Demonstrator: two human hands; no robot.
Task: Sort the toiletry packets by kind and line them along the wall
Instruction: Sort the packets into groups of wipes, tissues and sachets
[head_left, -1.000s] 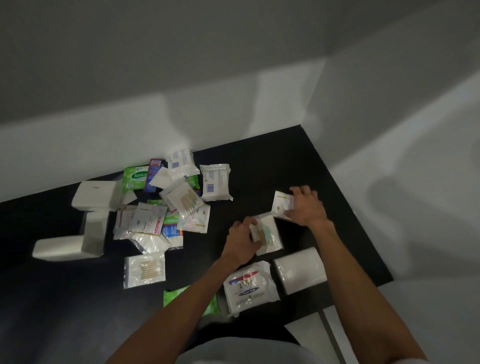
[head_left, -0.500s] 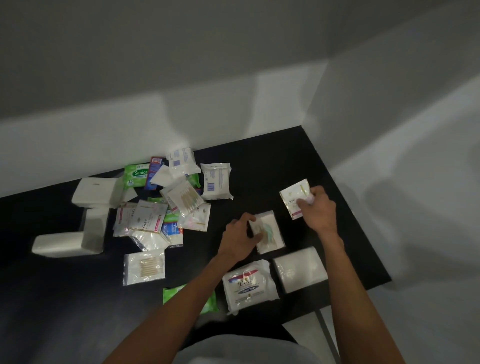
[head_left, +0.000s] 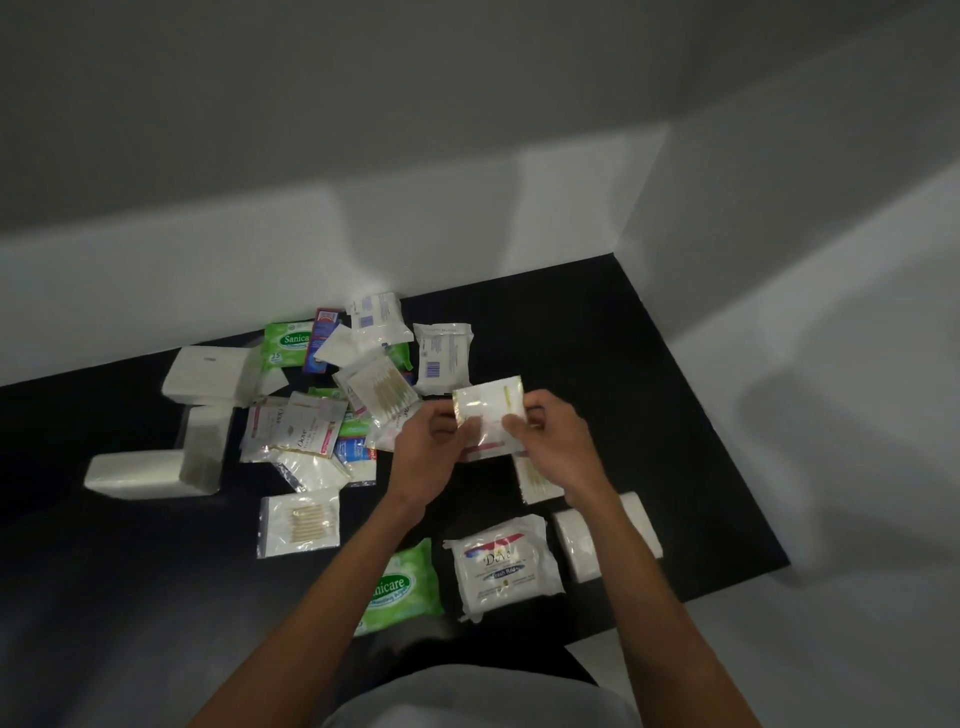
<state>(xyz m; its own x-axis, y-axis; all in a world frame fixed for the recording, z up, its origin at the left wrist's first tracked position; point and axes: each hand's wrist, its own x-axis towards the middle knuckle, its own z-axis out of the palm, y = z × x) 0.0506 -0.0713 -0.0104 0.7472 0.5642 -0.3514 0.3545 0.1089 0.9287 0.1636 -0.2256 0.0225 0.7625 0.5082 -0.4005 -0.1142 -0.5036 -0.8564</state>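
both hands now met mid-air: left hand (head_left: 434, 441) & right hand (head_left: 553, 441) pinch one small dove sachet (head_left: 488, 415) above the black table (head_left: 623, 364), prob checking its kind b4 lining it by the wall (head_left: 260, 260).

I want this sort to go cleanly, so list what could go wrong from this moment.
1. Both hands, left hand and right hand, pinch the small clear sachet by its edges above the black table; the slick film may slip and drop back among the others.
2. The unsorted pile overlaps heavily, so similar white packets could be mixed up by kind.
3. The green Sanicare pack lies near the table's front edge, under the left forearm, and might get knocked off.
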